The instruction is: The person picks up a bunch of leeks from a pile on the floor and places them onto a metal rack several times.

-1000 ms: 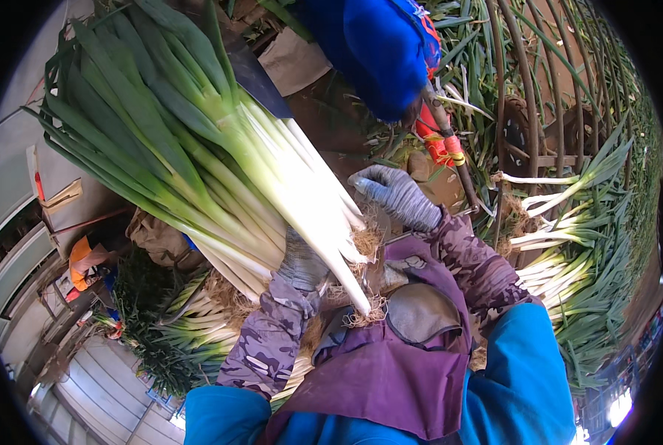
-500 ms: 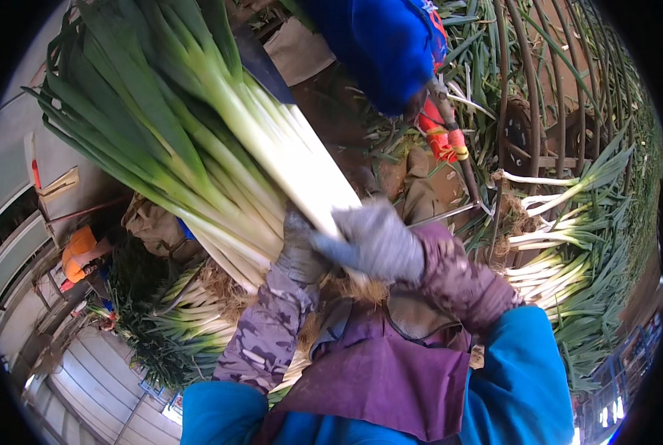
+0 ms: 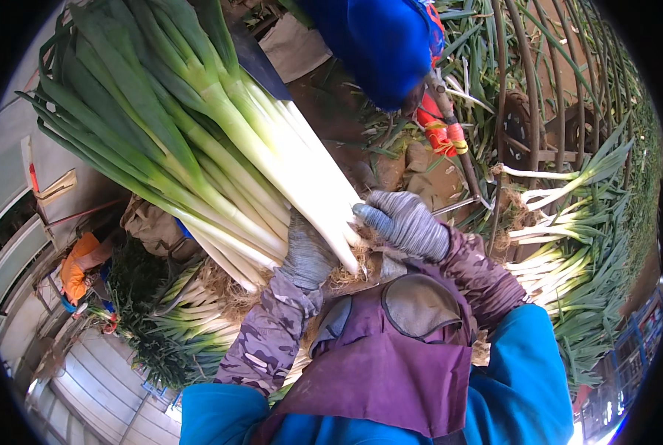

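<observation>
Gripping the leek bundle [image 3: 272, 148] low on its white stems, the gloved left hand [image 3: 307, 256] has its fingers hidden beneath them. The gloved right hand [image 3: 409, 226] is curled beside the root ends, its thumb near the stems; whether it pinches anything, I cannot tell. The bundle slants across the upper left, roots just above the purple apron [image 3: 390, 371], green leaves pointing away. More leeks lie in a row [image 3: 550, 271] at right, near curved bars [image 3: 529, 74], and in a pile [image 3: 205, 308] at lower left. Farther left is a person in orange [image 3: 79, 267].
</observation>
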Motion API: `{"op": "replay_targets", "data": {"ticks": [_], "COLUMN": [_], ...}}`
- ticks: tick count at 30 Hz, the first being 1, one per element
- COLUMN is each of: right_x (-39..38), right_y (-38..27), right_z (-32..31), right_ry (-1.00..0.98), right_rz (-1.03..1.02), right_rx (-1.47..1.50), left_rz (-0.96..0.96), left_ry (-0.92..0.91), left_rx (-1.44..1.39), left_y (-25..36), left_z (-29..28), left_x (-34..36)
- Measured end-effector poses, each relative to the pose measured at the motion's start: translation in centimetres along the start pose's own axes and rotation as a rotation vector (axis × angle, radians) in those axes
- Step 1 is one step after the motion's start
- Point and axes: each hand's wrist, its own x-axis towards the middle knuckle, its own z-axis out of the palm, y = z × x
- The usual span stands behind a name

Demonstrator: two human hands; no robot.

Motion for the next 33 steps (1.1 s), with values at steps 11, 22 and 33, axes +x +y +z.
{"op": "replay_targets", "data": {"ticks": [11,22,33], "right_x": [0.0,5.4,-0.6], "right_y": [-1.1,0.9,3.3], "right_z": [3.1,1.2,4.2], "right_ry": [-0.302,-0.118,-0.147], "right_rz": [0.048,0.138,-0.005], "right_rx": [-0.036,-0.004,0.282], "left_rz": [0.024,0.091,-0.095], "left_ry": [0.157,0.207,0.210], "left_rx": [0.777,0.511,-0.029], "left_y": [1.4,1.8,0.1], "left_z": [2.4,2.5,2.4], "left_x": [-2.6,-1.1,-2.7]}}
